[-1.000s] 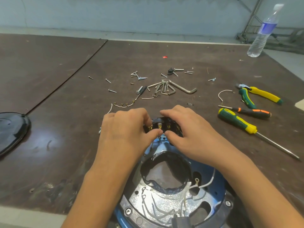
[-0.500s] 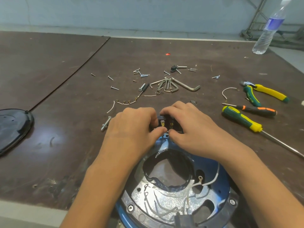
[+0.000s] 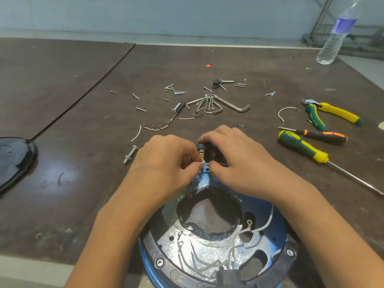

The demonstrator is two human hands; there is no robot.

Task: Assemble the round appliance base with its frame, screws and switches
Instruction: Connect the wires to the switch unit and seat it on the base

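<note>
Switch (image 3: pixel 210 153), at base (image 3: pixel 268 244) far rim: gripped by left hand (image 3: pixel 164 165) and right hand (image 3: pixel 239 161), fingers curled. Bolt (image 3: pixel 130 154) left, screwdriver (image 3: pixel 303 149) right, bare table (image 3: pixel 83 183) beyond.

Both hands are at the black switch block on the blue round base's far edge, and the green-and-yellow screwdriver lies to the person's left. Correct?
Not quite: the head view shows the green-and-yellow screwdriver on the person's right, not left. The left hand and right hand are indeed at the black switch block on the blue round base's far edge.

Blue round base (image 3: pixel 278 206), green-yellow screwdriver (image 3: pixel 302 149), dark-brown table (image 3: pixel 83 159)
</note>
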